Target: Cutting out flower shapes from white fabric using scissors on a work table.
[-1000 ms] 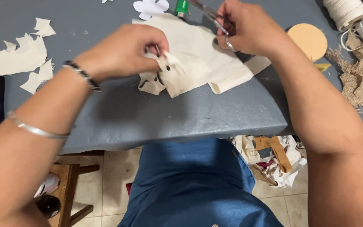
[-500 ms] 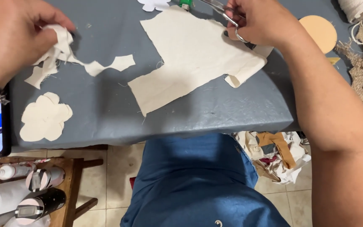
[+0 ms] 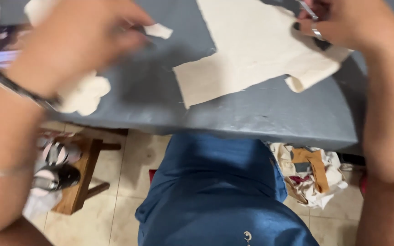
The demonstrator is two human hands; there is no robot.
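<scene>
My right hand (image 3: 349, 29) sits at the top right, closed around metal scissors (image 3: 307, 9), and rests on the far corner of a large cream fabric sheet (image 3: 251, 50). The sheet lies flat on the grey table (image 3: 270, 114), with its near right corner curled up. My left hand (image 3: 76, 41) is blurred by motion above the table's left side. Its fingertips are close to a small cream scrap (image 3: 158, 31); whether they hold it is unclear. A rounded cream cut-out (image 3: 87, 93) lies under that wrist, near the table's front edge.
Below the table's left end are a wooden stool (image 3: 80, 182) and some shiny containers (image 3: 53, 177) on the tiled floor. A heap of fabric scraps (image 3: 315, 175) lies on the floor at the right. My lap in blue cloth (image 3: 215, 191) is against the table's front edge.
The view has moved closer and shifted left. My left hand swept right and down over the table, away from the strip of offcuts it held. My right hand stays on the sheet's corner with the scissors.
</scene>
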